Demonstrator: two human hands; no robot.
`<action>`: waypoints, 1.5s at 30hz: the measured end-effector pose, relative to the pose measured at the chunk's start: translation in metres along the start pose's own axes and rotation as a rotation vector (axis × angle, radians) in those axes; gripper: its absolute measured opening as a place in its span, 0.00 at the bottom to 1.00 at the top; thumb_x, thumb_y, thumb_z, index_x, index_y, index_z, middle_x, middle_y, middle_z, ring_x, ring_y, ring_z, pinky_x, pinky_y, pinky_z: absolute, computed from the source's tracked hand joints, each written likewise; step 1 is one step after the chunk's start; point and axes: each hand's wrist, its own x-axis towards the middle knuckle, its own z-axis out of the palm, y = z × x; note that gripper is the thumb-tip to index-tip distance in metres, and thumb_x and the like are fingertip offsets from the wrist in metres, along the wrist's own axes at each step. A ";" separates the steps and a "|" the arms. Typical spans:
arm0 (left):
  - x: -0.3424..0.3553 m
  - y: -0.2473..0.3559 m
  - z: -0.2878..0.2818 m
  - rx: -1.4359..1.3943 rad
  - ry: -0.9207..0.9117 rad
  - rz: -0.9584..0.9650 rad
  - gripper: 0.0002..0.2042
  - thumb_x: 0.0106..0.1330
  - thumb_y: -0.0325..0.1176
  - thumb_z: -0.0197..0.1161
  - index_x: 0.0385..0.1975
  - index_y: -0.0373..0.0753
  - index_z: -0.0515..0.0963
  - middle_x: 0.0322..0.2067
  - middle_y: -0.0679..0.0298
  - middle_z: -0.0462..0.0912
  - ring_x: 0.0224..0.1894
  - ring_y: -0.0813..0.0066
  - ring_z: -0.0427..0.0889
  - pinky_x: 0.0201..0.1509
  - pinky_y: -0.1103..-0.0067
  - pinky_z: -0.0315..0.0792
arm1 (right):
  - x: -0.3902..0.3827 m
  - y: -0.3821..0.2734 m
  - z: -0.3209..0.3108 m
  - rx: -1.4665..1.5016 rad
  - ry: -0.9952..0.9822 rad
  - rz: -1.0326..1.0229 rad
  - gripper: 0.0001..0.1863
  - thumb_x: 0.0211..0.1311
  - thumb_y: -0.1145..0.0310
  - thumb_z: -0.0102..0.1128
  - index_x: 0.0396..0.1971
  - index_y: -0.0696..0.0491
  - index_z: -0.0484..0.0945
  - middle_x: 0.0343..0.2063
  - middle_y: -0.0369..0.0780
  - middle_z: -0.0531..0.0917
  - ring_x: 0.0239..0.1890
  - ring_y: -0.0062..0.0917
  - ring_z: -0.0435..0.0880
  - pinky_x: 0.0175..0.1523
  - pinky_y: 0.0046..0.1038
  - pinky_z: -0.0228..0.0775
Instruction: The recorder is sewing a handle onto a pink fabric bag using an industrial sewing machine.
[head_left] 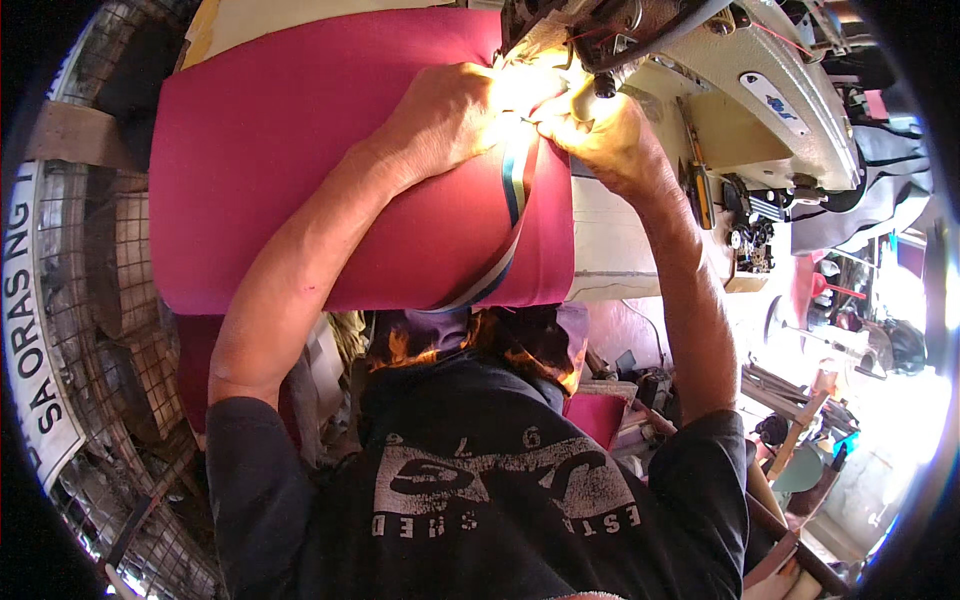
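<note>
A wide magenta cloth [270,150] is spread over the bed of a sewing machine [700,60], its near edge hanging toward my lap. On it lies a striped ribbon [514,190] in blue, white and reddish tones, curving down to the cloth's near edge. My left hand [455,112] is closed at the ribbon's upper end, fingertips by the needle area. Opposite it, my right hand [610,135] pinches the ribbon's right side, thumb and fingers together. Strong lamp glare washes out the fingertips and the needle.
An orange-handled screwdriver [702,195] rests against the machine body at right. Beyond it stand a small black mechanism [750,240] and cluttered tools [800,400]. A wire mesh [130,240] with a printed sign [50,330] lines the left side. More magenta cloth [595,415] lies beside my lap.
</note>
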 end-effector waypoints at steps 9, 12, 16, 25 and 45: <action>-0.003 -0.012 -0.002 0.233 0.030 0.216 0.15 0.67 0.37 0.61 0.52 0.46 0.81 0.26 0.53 0.84 0.26 0.56 0.84 0.31 0.65 0.78 | -0.005 0.007 0.008 -0.172 0.077 -0.167 0.10 0.63 0.68 0.66 0.42 0.55 0.86 0.36 0.43 0.88 0.35 0.30 0.87 0.44 0.29 0.78; -0.008 -0.008 -0.004 0.192 0.055 0.246 0.11 0.66 0.36 0.61 0.46 0.42 0.83 0.25 0.54 0.83 0.24 0.54 0.83 0.28 0.64 0.77 | -0.008 0.016 0.011 -0.200 0.153 -0.287 0.12 0.65 0.63 0.61 0.35 0.58 0.83 0.23 0.52 0.79 0.27 0.49 0.79 0.35 0.42 0.72; -0.010 -0.004 -0.009 0.142 -0.040 0.195 0.11 0.66 0.35 0.60 0.43 0.41 0.84 0.26 0.52 0.82 0.28 0.54 0.83 0.32 0.63 0.77 | -0.015 0.025 0.007 -0.246 0.091 -0.323 0.14 0.60 0.72 0.58 0.45 0.53 0.85 0.34 0.50 0.83 0.37 0.46 0.81 0.45 0.41 0.74; 0.007 -0.005 -0.021 -0.016 -0.205 0.045 0.11 0.66 0.36 0.59 0.42 0.42 0.85 0.29 0.50 0.84 0.30 0.53 0.83 0.38 0.63 0.77 | -0.025 0.023 0.003 -0.314 0.151 -0.433 0.25 0.52 0.81 0.52 0.50 0.46 0.84 0.48 0.47 0.82 0.52 0.44 0.79 0.57 0.40 0.74; 0.001 0.030 0.006 0.116 0.065 -0.137 0.10 0.66 0.38 0.64 0.34 0.38 0.85 0.31 0.53 0.84 0.34 0.55 0.83 0.41 0.66 0.77 | -0.023 0.039 -0.006 -0.479 0.084 -0.634 0.23 0.57 0.76 0.53 0.53 0.45 0.81 0.53 0.43 0.80 0.53 0.40 0.80 0.58 0.38 0.75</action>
